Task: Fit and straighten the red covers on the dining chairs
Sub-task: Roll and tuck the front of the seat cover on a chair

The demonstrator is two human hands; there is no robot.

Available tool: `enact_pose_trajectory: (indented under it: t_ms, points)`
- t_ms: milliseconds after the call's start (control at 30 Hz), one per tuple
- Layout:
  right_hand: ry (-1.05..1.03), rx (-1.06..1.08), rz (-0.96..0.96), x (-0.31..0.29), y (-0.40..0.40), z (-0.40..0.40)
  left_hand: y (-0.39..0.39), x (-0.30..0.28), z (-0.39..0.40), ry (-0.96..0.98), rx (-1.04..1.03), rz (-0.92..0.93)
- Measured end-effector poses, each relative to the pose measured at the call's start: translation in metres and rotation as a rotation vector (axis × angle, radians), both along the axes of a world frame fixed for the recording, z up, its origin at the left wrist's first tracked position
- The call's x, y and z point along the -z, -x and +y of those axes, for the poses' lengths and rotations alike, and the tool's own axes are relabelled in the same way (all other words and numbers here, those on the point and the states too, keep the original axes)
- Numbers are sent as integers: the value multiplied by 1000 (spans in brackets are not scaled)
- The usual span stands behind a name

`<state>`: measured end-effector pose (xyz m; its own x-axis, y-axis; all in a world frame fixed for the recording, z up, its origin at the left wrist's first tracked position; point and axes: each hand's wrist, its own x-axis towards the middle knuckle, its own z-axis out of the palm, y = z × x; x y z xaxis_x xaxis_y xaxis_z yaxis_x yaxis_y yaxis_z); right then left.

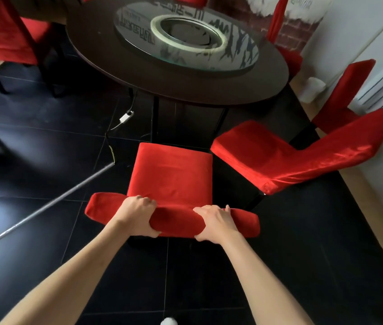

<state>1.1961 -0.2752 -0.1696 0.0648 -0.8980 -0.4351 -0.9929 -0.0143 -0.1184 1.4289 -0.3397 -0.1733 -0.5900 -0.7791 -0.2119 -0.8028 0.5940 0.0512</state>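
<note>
The red cover [171, 177] at the chair's backrest top is clamped by the left hand [136, 213] and right hand [213, 221], apparently smooth over the seat.

A home dining room. A round dark table [209, 90] with a glass turntable [244, 55] stands among red-covered chairs [279, 160]. A white radiator [382, 90] lines the wall.
</note>
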Motion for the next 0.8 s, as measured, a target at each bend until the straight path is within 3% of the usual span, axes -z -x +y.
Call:
enact_pose_trajectory:
  t_ms: [233,800]
  points:
    - [19,-70,18,0,40,-21,39,2,-3,25,-90,-17]
    - [32,-72,-33,-1,47,-19,46,2,9,26,-119,-28]
